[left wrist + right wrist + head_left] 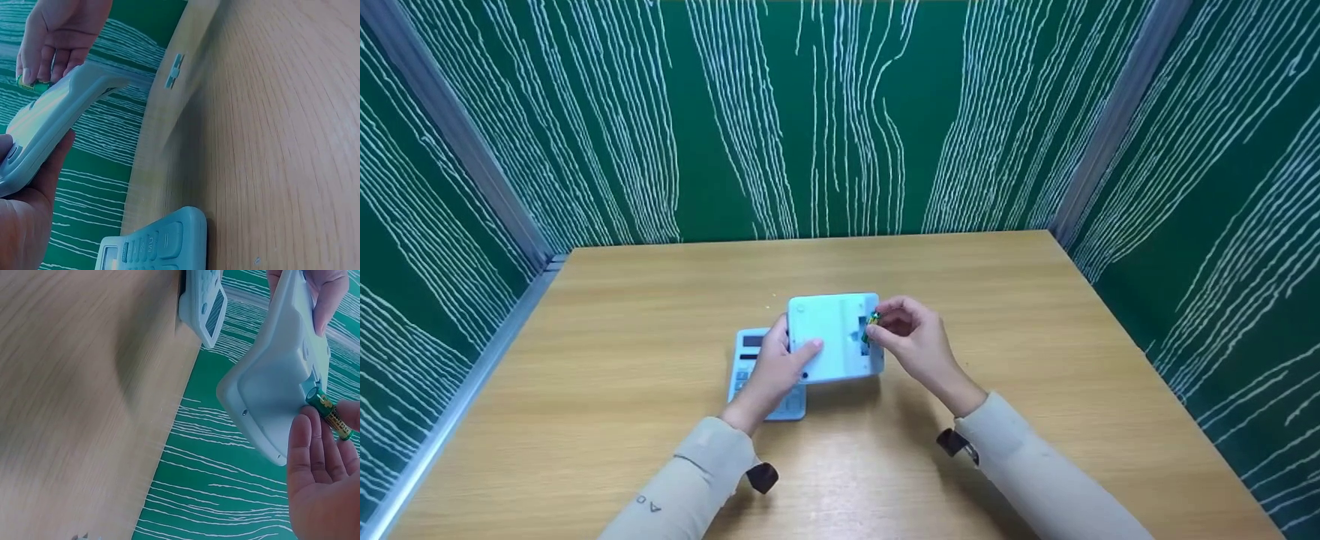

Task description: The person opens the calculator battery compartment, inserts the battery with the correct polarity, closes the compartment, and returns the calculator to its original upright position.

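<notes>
My left hand (pixel 771 369) grips a pale blue calculator (pixel 829 319) by its left side, thumb across the back, which faces up. Near the right edge of that back, the battery compartment (pixel 864 346) is uncovered. My right hand (pixel 919 346) pinches a green and gold battery (pixel 331 414) between thumb and fingers, one end right at the compartment. The held calculator is raised off the table and tilted; its keys are hidden. Beneath and to the left lies a second pale blue calculator (pixel 742 375), keys up, partly covered by my left hand.
A small pale blue plastic piece (pixel 175 71) lies on the wooden table (pixel 660 300) in the left wrist view. Green panels with white wavy lines (pixel 847 112) stand behind the table and at both sides. Tiny pale specks (pixel 769 306) dot the tabletop.
</notes>
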